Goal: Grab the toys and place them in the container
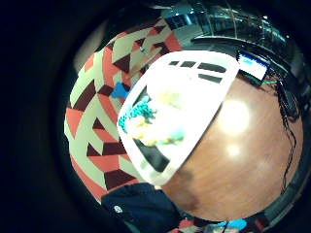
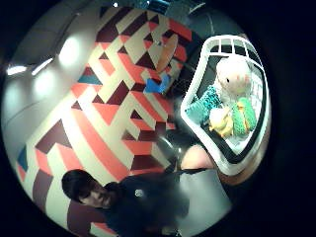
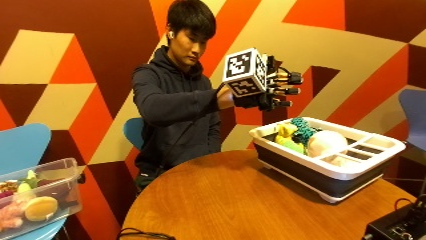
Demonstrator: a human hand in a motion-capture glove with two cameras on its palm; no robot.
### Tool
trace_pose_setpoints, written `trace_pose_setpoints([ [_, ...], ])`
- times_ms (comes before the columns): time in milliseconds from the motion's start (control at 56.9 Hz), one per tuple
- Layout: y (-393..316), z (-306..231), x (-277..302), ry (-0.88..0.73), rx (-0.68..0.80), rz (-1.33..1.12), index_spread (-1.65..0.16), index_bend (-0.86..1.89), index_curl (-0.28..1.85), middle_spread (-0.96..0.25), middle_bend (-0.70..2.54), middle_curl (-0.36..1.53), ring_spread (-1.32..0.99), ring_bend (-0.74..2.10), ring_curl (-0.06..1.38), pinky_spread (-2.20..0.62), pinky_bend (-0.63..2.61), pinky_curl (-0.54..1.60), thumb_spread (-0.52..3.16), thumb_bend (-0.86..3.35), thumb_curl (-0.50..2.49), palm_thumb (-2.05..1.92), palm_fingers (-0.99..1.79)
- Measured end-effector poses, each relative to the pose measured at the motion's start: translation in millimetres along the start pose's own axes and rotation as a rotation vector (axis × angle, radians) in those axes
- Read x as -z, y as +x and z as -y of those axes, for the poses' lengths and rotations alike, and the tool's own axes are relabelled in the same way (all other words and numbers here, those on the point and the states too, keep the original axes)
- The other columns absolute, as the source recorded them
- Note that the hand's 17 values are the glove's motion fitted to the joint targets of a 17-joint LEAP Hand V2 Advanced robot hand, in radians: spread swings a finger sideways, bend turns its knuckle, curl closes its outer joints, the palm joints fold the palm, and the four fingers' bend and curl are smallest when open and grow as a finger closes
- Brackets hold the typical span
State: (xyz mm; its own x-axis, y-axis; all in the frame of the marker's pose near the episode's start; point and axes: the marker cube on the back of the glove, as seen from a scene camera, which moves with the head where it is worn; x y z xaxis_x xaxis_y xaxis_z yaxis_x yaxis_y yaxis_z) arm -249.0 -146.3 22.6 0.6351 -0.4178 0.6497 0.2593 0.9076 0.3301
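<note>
Hovering, the black-gloved right hand (image 3: 269, 90) spreads straight fingers, holding nothing.
Lower squarely over the white-rimmed, dark-walled plastic container (image 3: 346, 167) (plush toys (image 3: 303, 136) inside).

geometric red/cream/maroon wall (image 3: 60, 60), round wood table (image 3: 226, 200), blue chairs (image 3: 23, 145) l & r.

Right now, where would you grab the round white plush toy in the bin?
Take the white plush by its rounded top, coming straight down. It sticks up above the bin rim, with other toys crowding one side and the slatted tray part on the other. The right hand hovers above, empty.
</note>
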Motion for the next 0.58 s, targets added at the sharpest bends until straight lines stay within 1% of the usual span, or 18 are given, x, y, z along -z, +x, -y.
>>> trace_pose_setpoints([
  [193, 9, -17, 39, 0.070, -0.021, -0.022, -0.16, 0.18, 0.46, 0.04, 0.07, 0.24, -0.03, 0.13, 0.18, 0.01, 0.57, 0.40, 1.12, -0.02, 0.41, 0.25, -0.28],
  [369, 34, -43, 67, 0.160, -0.040, -0.062, -0.17, 0.21, 0.46, 0.04, 0.09, 0.20, -0.02, 0.13, 0.16, 0.01, 0.54, 0.38, 1.14, -0.02, 0.38, 0.25, -0.21],
  [509, 63, -75, 71, 0.231, -0.038, -0.152, -0.18, 0.30, 0.49, 0.03, 0.11, 0.19, -0.03, 0.13, 0.15, 0.01, 0.49, 0.37, 1.19, -0.01, 0.37, 0.28, -0.15],
  [579, 80, -86, 69, 0.241, -0.039, -0.207, -0.18, 0.36, 0.51, 0.03, 0.13, 0.19, -0.03, 0.13, 0.14, 0.01, 0.47, 0.36, 1.23, 0.00, 0.37, 0.30, -0.11],
])
